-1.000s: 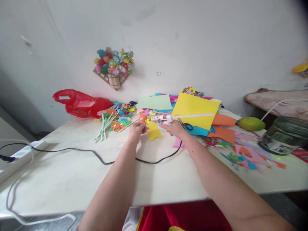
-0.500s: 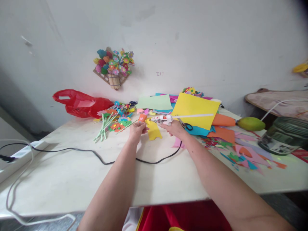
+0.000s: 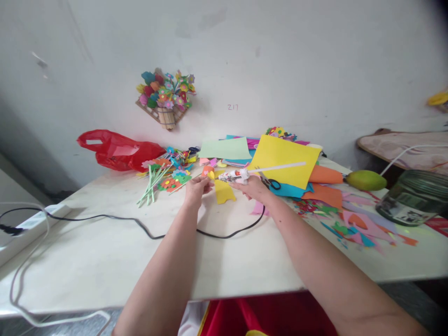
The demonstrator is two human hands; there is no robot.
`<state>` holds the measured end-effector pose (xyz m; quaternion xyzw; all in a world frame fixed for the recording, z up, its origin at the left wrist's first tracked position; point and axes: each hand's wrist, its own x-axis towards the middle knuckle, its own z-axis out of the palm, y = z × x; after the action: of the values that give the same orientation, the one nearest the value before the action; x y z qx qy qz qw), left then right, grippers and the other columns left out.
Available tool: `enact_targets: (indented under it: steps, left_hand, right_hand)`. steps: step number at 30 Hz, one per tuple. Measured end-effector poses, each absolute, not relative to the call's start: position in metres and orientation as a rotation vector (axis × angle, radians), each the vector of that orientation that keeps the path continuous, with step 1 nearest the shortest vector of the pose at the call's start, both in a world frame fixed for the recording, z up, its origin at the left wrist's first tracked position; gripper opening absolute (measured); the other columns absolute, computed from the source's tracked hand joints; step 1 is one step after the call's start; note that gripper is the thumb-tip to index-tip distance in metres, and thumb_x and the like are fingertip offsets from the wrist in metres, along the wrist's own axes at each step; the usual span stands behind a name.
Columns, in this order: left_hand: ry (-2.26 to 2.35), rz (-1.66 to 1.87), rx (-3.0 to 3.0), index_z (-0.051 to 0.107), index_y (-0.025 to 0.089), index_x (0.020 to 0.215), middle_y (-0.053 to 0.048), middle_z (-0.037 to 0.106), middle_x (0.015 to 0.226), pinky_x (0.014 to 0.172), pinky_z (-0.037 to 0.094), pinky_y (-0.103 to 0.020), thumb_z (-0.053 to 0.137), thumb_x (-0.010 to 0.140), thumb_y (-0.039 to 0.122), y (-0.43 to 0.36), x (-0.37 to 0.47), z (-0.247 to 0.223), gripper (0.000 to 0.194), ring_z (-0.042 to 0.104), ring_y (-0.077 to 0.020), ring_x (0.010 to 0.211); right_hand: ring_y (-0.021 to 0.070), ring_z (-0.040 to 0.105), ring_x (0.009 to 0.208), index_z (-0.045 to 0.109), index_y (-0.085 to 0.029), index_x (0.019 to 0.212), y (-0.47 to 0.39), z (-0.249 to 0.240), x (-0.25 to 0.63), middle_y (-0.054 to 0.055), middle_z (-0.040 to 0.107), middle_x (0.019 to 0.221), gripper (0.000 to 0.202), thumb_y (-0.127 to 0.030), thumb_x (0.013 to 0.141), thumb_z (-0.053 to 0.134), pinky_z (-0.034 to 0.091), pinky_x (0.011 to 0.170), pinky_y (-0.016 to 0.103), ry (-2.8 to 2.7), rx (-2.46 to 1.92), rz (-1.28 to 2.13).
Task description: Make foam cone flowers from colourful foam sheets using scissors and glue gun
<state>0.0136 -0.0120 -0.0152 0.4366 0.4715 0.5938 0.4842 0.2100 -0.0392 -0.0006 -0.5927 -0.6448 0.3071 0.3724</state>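
Note:
Near the middle of the table, my left hand (image 3: 198, 188) pinches a small yellow piece (image 3: 211, 175) at its fingertips. A thin green stem runs beside those fingers. My right hand (image 3: 252, 186) is wrapped round a white glue gun (image 3: 235, 175), whose nozzle points left at the yellow piece. A long white glue stick (image 3: 280, 167) sticks out of the gun's back end. Under and between the hands lies a cut yellow sheet (image 3: 224, 192). Scissors with dark handles (image 3: 275, 184) rest just right of my right hand.
Paper flowers (image 3: 170, 184) and green stems (image 3: 151, 184) lie left, before a red bag (image 3: 119, 151). A large yellow sheet (image 3: 285, 158), scraps (image 3: 357, 228) and a glass jar (image 3: 413, 198) are at the right. A black cable (image 3: 140, 224) crosses to the power strip (image 3: 31, 228).
My left hand has shifted slightly left, and the yellow piece at its fingertips now shows. The glue gun has moved a little left and down, its stick tilting more.

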Motion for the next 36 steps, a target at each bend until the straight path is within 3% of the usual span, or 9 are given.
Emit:
enact_targets:
  steps: [6, 12, 16, 24, 28, 36]
  left_hand:
    - [1.195, 1.728, 0.805, 0.059, 0.015, 0.069, 0.0, 0.061, 0.057, 0.054, 0.046, -0.022, 0.064, 0.068, 0.023, -0.006, -0.008, -0.007, 0.009, 0.054, -0.0082, 0.047]
    - [1.236, 1.792, 0.751, 0.059, 0.016, 0.072, -0.001, 0.065, 0.064, 0.069, 0.05, -0.025, 0.064, 0.069, 0.022, -0.001, -0.016, -0.014, 0.008, 0.067, -0.0144, 0.073]
    - [1.026, 1.817, 0.731, 0.058, 0.016, 0.068, -0.002, 0.064, 0.064, 0.075, 0.054, -0.032, 0.065, 0.067, 0.017, 0.006, -0.015, -0.027, 0.007, 0.068, -0.0178, 0.077]
    - [0.862, 1.684, 0.713, 0.061, 0.014, 0.068, -0.003, 0.067, 0.064, 0.082, 0.054, -0.028, 0.059, 0.074, 0.009, 0.014, -0.014, -0.04, 0.009, 0.068, -0.0132, 0.069]
    - [0.84, 1.708, 0.681, 0.061, 0.014, 0.068, -0.004, 0.068, 0.063, 0.083, 0.054, -0.03, 0.059, 0.076, 0.009, 0.014, -0.012, -0.038, 0.01, 0.069, -0.0149, 0.068]
    - [0.867, 1.738, 0.461, 0.058, 0.017, 0.067, -0.001, 0.066, 0.063, 0.084, 0.053, -0.033, 0.06, 0.078, 0.011, 0.011, -0.009, -0.024, 0.012, 0.069, -0.0167, 0.077]
  right_hand:
    - [0.0087, 0.044, 0.036, 0.061, -0.016, 0.072, -0.037, -0.003, 0.211, -0.004, 0.051, 0.046, 0.036, -0.049, 0.068, 0.072, 0.038, 0.036, 0.021, -1.633, -1.507, 0.84]
    - [0.0078, 0.044, 0.035, 0.054, -0.016, 0.061, -0.042, -0.001, 0.207, -0.003, 0.049, 0.045, 0.041, -0.054, 0.071, 0.067, 0.039, 0.039, 0.021, -1.547, -1.479, 0.887]
    - [0.0073, 0.043, 0.036, 0.054, -0.016, 0.061, -0.044, -0.002, 0.204, -0.004, 0.05, 0.045, 0.04, -0.053, 0.073, 0.065, 0.038, 0.04, 0.021, -1.493, -1.443, 0.905]
    - [0.006, 0.042, 0.031, 0.054, -0.015, 0.064, -0.031, -0.018, 0.196, -0.002, 0.057, 0.05, 0.026, -0.036, 0.069, 0.069, 0.031, 0.032, 0.02, -1.241, -1.169, 1.058]
    - [0.0074, 0.044, 0.03, 0.052, -0.016, 0.07, -0.024, -0.012, 0.183, -0.002, 0.06, 0.051, 0.016, -0.021, 0.066, 0.067, 0.034, 0.031, 0.02, -0.972, -1.084, 1.137]
    - [0.0068, 0.049, 0.034, 0.054, -0.015, 0.075, -0.003, 0.015, 0.152, -0.002, 0.06, 0.052, 0.01, -0.012, 0.071, 0.063, 0.038, 0.035, 0.018, -0.881, -1.013, 1.176]
